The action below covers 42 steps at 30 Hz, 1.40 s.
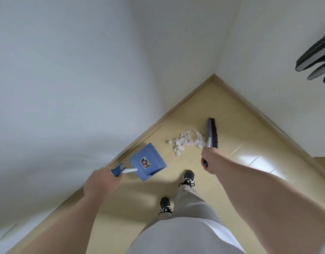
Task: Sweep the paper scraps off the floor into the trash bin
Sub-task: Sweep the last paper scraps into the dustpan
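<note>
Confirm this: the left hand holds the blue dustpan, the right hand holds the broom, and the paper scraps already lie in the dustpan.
Wrong on the scraps. The head view shows the paper scraps piled on the floor, between the dustpan and the broom. The rest stands.

**Hidden, cropped and unclear**

The right hand [208, 158] covered the stretch of the broom [212, 132] handle it gripped, and its fingers faced away from the camera. The left hand [99, 182] likewise hid its stretch of the dustpan [149, 162] handle. The label [145, 162] on the dustpan was too small to read. Whether any scraps [187, 139] lay under the bristles could not be told. Dark things [317, 59] were cut off by the right edge and could not be identified. The wall [48, 125] at left was smeared, and both forearms ran out past the bottom edge
</note>
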Motion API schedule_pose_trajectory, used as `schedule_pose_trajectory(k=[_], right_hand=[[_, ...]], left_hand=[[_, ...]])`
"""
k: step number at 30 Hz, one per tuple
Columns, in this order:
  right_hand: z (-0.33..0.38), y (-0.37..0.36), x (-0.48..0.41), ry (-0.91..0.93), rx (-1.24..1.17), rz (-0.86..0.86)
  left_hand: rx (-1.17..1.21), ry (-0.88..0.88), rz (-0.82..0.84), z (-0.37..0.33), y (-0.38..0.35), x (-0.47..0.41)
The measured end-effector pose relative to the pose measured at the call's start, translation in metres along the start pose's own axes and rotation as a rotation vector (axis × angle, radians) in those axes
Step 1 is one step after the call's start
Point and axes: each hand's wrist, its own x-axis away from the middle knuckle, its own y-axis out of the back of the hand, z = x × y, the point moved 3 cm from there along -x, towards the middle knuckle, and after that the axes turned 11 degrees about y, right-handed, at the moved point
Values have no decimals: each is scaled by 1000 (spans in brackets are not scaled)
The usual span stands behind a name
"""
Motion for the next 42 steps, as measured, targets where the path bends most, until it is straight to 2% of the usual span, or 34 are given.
schedule_pose_trajectory(k=[6, 11, 14, 20, 23, 28, 34, 42], right_hand=[[-20, -11, 15, 214, 444, 55], [-51, -17, 32, 269, 918, 102], [-69, -24, 41, 282, 1075, 76], [-121, -47, 55, 318, 1078, 44], [-149, -65, 66, 327, 1045, 87], [-191, -94, 78, 288, 1014, 67], [-221, -102, 94, 257, 1006, 37], [-247, -113, 108, 244, 928, 102]], left_hand=[[-87, -47, -16, 5, -11, -20], [0, -82, 18, 21, -17, -40], [26, -114, 40, 31, -22, -50], [-88, -275, 32, 69, -43, -75], [-59, -286, 44, 90, -49, -88], [27, -263, 71, 119, -55, -111], [53, -298, 91, 115, -53, -110], [34, -332, 76, 112, -53, -109]])
